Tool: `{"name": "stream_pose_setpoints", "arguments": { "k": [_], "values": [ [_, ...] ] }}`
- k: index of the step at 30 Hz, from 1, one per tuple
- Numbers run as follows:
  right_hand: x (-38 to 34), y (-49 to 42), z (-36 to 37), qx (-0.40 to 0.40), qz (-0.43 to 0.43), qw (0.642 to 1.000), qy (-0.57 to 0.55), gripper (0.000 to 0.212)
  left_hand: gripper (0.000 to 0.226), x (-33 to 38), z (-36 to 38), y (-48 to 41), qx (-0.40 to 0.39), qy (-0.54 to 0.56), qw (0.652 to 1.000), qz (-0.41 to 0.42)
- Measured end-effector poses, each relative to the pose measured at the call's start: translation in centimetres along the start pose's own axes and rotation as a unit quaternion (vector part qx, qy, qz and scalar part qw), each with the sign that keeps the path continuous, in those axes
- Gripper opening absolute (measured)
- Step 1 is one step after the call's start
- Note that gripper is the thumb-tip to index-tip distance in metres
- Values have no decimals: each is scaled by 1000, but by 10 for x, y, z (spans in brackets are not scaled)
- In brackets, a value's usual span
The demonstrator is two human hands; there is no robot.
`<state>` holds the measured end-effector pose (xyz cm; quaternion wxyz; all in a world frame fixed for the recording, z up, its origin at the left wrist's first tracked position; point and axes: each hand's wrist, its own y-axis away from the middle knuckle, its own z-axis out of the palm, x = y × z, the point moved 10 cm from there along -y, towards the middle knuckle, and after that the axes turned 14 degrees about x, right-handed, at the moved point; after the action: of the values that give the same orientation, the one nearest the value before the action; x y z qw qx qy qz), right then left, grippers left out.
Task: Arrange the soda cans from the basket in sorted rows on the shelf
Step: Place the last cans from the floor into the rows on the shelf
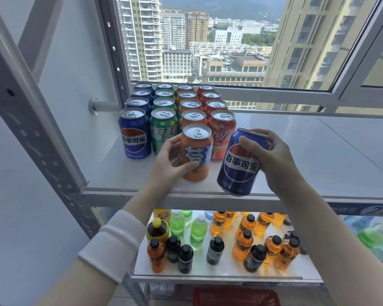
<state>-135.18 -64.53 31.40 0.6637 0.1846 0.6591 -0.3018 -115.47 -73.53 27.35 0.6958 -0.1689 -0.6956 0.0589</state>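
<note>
Red basket [237, 297] at bottom edge, bottles [241, 239] on the level above. Left hand [170, 164] wraps orange can [196, 153] standing on shelf [318, 162]. Right hand [274, 160] grips tilted blue can [241, 164] at shelf edge. Behind: can rows [175, 104] in blue, green, orange, red.

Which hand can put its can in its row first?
Probably the left hand. Its orange can stands upright right in front of the orange row. The right hand holds its blue can tilted near the red row, with the blue row across at the far left.
</note>
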Motion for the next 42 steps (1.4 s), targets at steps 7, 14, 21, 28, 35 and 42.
{"name": "stream_pose_setpoints", "arguments": {
  "k": [7, 14, 21, 28, 35, 42],
  "values": [
    [-12, 8, 6, -20, -13, 1000, 10, 44, 63, 1, 2, 4, -2, -17, 1000, 0],
    [-55, 26, 35, -67, -67, 995, 43, 53, 62, 23, -22, 14, 37, -84, 995, 43],
    [-90, 49, 111, -142, -124, 978, 86, 53, 45, 51, -99, 15, 123, -72, 988, 62],
    [-61, 56, 184, -194, -140, 955, 175, 55, 49, 27, -151, 24, 140, -131, 981, 18],
    [-17, 54, 215, -213, -109, 946, 217, 60, 53, 0, -152, 33, 103, -139, 985, -2],
    [-16, 49, 225, -195, -148, 943, 227, 66, 68, -9, -143, 27, 105, -133, 986, 9]
  ]
}}
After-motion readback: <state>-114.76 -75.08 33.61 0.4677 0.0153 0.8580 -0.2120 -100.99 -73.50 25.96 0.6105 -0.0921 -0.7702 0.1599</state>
